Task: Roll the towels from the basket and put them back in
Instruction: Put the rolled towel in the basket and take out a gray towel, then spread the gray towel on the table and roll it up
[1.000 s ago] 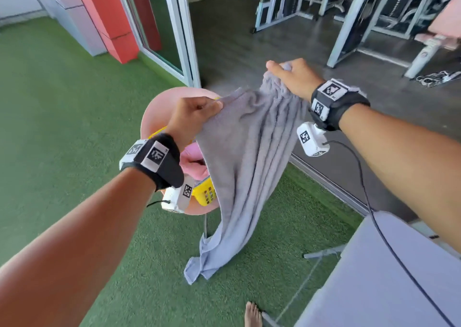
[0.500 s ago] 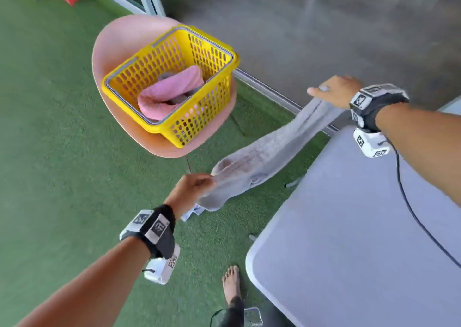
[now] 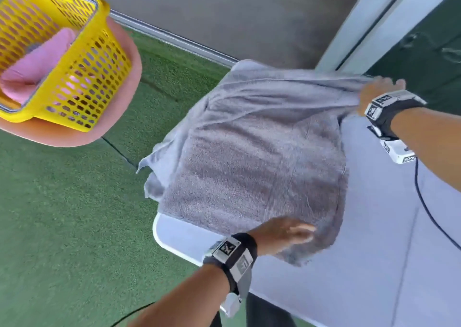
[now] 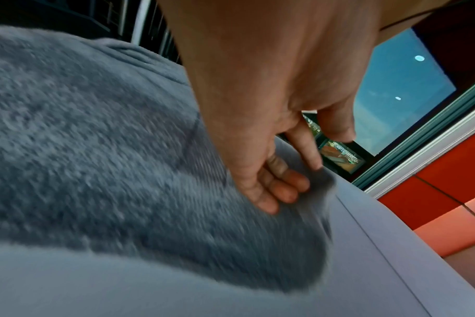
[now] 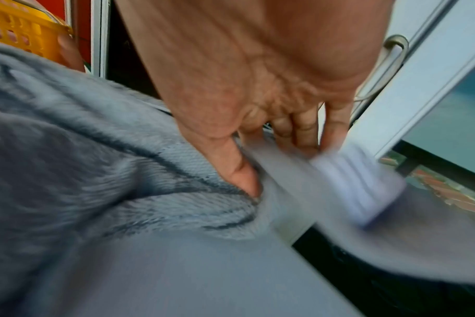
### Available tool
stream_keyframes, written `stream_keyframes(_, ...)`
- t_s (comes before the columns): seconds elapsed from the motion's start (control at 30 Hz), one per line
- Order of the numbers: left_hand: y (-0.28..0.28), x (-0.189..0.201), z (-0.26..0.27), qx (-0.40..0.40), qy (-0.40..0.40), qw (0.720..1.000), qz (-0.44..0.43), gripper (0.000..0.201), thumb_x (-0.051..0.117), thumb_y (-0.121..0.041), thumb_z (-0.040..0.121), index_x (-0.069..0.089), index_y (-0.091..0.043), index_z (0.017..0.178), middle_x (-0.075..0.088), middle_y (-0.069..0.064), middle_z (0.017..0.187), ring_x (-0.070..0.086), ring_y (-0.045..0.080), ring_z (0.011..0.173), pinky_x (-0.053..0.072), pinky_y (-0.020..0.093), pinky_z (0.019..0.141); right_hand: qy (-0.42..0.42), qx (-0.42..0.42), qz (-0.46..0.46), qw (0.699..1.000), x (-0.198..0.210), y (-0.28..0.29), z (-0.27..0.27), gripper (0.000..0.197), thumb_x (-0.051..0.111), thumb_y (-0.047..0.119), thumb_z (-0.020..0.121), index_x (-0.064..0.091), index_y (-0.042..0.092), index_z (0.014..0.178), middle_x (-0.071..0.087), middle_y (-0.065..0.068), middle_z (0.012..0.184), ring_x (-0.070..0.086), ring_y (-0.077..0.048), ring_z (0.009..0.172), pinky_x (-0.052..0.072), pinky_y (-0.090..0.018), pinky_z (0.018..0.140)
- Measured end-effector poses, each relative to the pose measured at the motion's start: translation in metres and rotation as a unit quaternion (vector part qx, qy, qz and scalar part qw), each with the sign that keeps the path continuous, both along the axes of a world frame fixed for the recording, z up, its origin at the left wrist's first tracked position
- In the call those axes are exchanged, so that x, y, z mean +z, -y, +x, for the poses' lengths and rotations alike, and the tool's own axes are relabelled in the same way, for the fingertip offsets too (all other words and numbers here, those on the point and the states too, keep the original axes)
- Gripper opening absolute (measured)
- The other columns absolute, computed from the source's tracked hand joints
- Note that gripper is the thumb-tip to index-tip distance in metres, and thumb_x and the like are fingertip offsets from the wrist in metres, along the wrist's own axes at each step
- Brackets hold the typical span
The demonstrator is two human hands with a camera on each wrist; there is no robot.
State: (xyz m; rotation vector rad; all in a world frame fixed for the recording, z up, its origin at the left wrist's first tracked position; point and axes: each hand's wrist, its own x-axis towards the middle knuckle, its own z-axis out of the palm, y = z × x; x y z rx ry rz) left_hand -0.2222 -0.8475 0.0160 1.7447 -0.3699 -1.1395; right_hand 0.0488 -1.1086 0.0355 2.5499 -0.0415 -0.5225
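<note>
A grey towel lies spread over the left end of a pale grey table, with its left edge hanging off the side. My left hand is on the towel's near corner, and in the left wrist view its curled fingers hold the towel's edge. My right hand pinches the far right corner, thumb against fingers, pulling the cloth taut. The yellow basket stands at the upper left with a pink towel inside.
The basket rests on a pink chair seat over green turf. A white door frame with a handle stands just beyond the table's far right. A black cable from my right wrist crosses the tabletop.
The towel, stretched in the air between both hands beside the table, now lies spread on the tabletop. Both hands moved right over the table, and the view swung away from the basket.
</note>
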Motion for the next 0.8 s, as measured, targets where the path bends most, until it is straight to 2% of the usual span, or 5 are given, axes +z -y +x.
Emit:
stream_keyframes(0.07, -0.002, -0.012, 0.004, 0.064, 0.173, 0.975, 0.125, 0.043, 0.044, -0.053, 0.088, 0.06, -0.022, 0.113, 0.055, 0.003, 0.116, 0.048, 0.013, 0.105, 0.04, 0.041, 0.098, 0.049, 0.014, 0.103, 0.993, -0.012, 0.002, -0.017, 0.042, 0.049, 0.039, 0.081, 0.054, 0.023, 0.119, 0.047, -0.012, 0.114, 0.048, -0.032, 0.11, 0.037, -0.05, 0.096)
stream_keyframes(0.13, -0.017, -0.025, 0.008, 0.072, 0.294, 0.912, 0.276, 0.054, 0.059, -0.052, 0.083, 0.046, -0.03, 0.13, 0.034, 0.005, 0.137, 0.031, 0.021, 0.126, 0.026, 0.049, 0.112, 0.024, 0.049, 0.258, 0.965, -0.03, -0.013, -0.039, 0.047, 0.048, 0.047, 0.088, 0.047, 0.027, 0.131, 0.041, -0.01, 0.138, 0.04, -0.035, 0.127, 0.033, -0.057, 0.102)
stream_keyframes(0.23, -0.041, -0.043, 0.011, -0.044, 0.285, 0.899, 0.329, 0.108, 0.067, -0.062, 0.073, -0.007, -0.043, 0.149, -0.028, 0.007, 0.154, -0.021, 0.031, 0.143, -0.011, 0.052, 0.114, -0.112, 0.022, 0.344, 0.932, -0.06, -0.05, -0.078, 0.083, 0.048, 0.069, 0.084, 0.01, 0.038, 0.151, -0.007, 0.001, 0.161, -0.004, -0.032, 0.147, 0.006, -0.059, 0.116)
stream_keyframes(0.3, -0.046, -0.055, 0.014, -0.085, 0.291, 0.896, 0.325, 0.118, 0.066, -0.067, 0.069, -0.021, -0.043, 0.145, -0.043, 0.007, 0.146, -0.032, 0.034, 0.138, -0.015, 0.056, 0.112, -0.126, -0.006, 0.319, 0.939, -0.079, -0.053, -0.096, 0.091, 0.038, 0.08, 0.079, -0.013, 0.046, 0.147, -0.03, 0.009, 0.154, -0.025, -0.026, 0.143, -0.008, -0.055, 0.116)
stream_keyframes(0.8, -0.021, -0.058, -0.013, -0.177, 0.306, 0.87, 0.343, 0.125, 0.055, -0.08, 0.065, -0.029, -0.033, 0.144, -0.046, 0.016, 0.143, -0.036, 0.042, 0.133, -0.017, 0.062, 0.108, -0.124, -0.089, 0.317, 0.936, -0.085, -0.01, -0.234, 0.077, 0.022, 0.08, 0.083, -0.023, 0.055, 0.139, -0.041, 0.017, 0.147, -0.032, -0.021, 0.14, -0.012, -0.05, 0.116)
